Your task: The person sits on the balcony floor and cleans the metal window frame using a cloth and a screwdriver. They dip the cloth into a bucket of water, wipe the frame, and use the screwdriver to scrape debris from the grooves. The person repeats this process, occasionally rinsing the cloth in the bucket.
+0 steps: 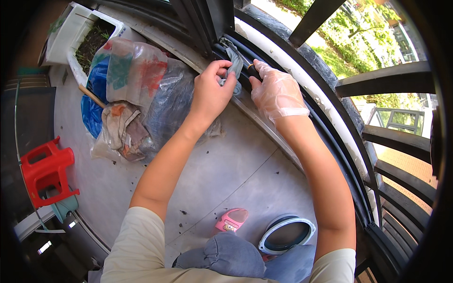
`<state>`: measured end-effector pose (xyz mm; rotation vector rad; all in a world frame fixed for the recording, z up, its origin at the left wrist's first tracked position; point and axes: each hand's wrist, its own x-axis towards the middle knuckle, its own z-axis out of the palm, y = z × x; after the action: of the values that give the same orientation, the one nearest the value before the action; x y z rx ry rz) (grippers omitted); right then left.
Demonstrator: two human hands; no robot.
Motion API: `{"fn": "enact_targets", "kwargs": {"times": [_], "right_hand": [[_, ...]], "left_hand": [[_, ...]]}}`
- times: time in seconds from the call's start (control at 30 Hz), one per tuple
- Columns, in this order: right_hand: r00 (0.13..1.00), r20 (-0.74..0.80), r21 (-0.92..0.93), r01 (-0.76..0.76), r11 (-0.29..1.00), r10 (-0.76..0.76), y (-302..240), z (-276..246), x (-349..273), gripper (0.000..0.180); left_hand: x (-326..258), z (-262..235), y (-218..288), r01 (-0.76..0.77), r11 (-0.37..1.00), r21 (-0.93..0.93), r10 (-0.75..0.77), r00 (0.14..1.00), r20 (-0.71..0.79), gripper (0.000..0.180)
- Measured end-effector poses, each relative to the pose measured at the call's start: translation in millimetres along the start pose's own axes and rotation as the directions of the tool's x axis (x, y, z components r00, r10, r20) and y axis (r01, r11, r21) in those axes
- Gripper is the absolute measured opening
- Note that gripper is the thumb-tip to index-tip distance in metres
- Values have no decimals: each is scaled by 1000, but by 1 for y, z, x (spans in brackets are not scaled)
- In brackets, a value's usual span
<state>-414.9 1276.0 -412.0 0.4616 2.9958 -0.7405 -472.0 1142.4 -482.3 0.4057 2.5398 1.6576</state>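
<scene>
A grey-blue cloth (234,61) lies bunched at the corner of the black window frame, its upper end down in the track (230,37). My left hand (212,89), bare, pinches the lower part of this cloth between thumb and fingers. Wrapped in a clear plastic glove, my right hand (281,92) grips a thin tool with a dark handle (254,71), which looks like a screwdriver. Its slim shaft points toward the cloth in the track; whether the tip touches the cloth I cannot tell.
Left of my hands are plastic-wrapped bundles (160,89) with rags (122,125), and a white planter (74,59) of soil. A red stool (49,172) stands far left. A blue-rimmed basin (309,231) sits beside my legs, near a pink slipper (232,220). Black railings (387,78) line the right.
</scene>
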Motion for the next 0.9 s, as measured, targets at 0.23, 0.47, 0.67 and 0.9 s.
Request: {"fn": "enact_targets", "kwargs": {"times": [0.23, 0.47, 0.67, 0.9], "right_hand": [[999, 19, -97, -33, 995, 35, -15, 13, 2, 27], [967, 217, -162, 167, 972, -130, 4, -13, 28, 19], [994, 107, -134, 28, 991, -13, -7, -5, 9, 22], [984, 127, -66, 131, 989, -122, 4, 0, 22, 25]], "left_hand": [[-1, -1, -2, -45, 999, -18, 45, 999, -29, 21], [-9, -1, 12, -20, 999, -29, 21, 999, 46, 20], [-10, 3, 12, 3, 995, -100, 1, 999, 39, 22], [-1, 8, 2, -35, 992, -120, 42, 998, 52, 22]]}}
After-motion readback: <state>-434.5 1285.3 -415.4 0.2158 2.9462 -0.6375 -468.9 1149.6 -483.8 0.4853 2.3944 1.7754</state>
